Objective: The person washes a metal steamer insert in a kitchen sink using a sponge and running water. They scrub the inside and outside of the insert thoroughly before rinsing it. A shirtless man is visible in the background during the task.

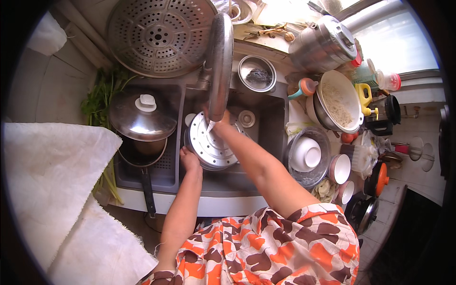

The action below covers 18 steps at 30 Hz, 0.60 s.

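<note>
A round metal steamer tray with small holes lies on top of a metal pot in the right basin of the sink. My left hand is at the lower left side of the pot, its fingers against the wall. My right hand reaches over the tray's upper part, partly hidden behind the faucet; its fingertips cannot be made out. Water runs from the spout onto the tray. A metal drain strainer shows at the basin's floor.
A lidded pan occupies the left basin. Behind it leans a large perforated steamer plate. A metal bowl with a scourer sits behind the right basin. Bowls, including a white one, crowd the right counter. White cloth hangs at left.
</note>
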{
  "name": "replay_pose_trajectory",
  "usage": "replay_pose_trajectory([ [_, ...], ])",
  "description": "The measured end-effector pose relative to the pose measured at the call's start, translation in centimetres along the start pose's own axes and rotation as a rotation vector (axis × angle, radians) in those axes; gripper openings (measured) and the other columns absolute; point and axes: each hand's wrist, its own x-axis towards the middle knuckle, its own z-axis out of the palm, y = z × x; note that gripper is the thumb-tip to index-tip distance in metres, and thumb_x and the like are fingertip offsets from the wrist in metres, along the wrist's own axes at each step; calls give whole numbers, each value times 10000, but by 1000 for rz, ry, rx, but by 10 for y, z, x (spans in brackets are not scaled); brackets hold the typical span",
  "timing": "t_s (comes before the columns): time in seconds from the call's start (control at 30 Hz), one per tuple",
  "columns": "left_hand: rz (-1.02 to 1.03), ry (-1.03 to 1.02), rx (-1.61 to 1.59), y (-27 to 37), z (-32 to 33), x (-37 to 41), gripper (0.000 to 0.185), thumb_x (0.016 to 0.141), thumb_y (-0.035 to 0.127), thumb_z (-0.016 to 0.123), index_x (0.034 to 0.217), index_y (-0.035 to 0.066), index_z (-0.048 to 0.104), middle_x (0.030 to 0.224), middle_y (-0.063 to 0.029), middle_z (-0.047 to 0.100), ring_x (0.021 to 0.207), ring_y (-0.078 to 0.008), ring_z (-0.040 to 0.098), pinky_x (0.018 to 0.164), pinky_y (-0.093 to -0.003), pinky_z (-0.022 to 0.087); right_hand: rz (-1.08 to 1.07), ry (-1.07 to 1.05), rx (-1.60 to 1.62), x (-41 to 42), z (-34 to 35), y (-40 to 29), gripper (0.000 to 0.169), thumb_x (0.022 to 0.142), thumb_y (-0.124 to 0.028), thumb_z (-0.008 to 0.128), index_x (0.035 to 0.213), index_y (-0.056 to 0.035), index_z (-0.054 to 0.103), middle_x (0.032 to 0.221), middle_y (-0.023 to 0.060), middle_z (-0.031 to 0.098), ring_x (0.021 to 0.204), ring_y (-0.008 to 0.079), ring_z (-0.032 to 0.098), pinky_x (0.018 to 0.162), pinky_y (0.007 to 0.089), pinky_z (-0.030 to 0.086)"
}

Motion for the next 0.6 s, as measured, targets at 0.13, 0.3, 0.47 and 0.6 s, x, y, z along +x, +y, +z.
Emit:
replay_pose_trajectory([
  [0.13,38,-3,41,-7,-30,19,334,1064,269,344,1087,11,555,1058,-124,632,915,-207,582,831,-360,472,40,-53,18,-18,-7,-22,130,874,-161,616,901,-34,608,969,226,575,895,416,588,753,483,484],
  [0.3,-76,-174,-300,-11,-14,18,285,1045,244,352,1134,61,552,1106,-112,602,999,-210,599,896,-361,486,-563,-302,-40,-76,2,-50,108,813,-74,630,912,-103,662,911,138,572,866,349,583,729,436,493],
  [0.47,-72,-83,-46,-3,-16,8,341,1052,283,357,1229,42,521,1177,-120,608,1025,-236,612,885,-371,511,-783,-330,-51,-60,-16,-62,127,759,-135,646,873,-78,640,949,158,556,906,349,584,740,458,500],
  [0.6,-159,-62,-119,-3,-18,12,378,1065,298,334,1242,10,503,1183,-131,616,1033,-240,606,879,-373,499,-169,-25,-221,-18,-30,-1,206,891,-266,608,908,-62,600,987,219,570,904,408,572,761,490,483],
])
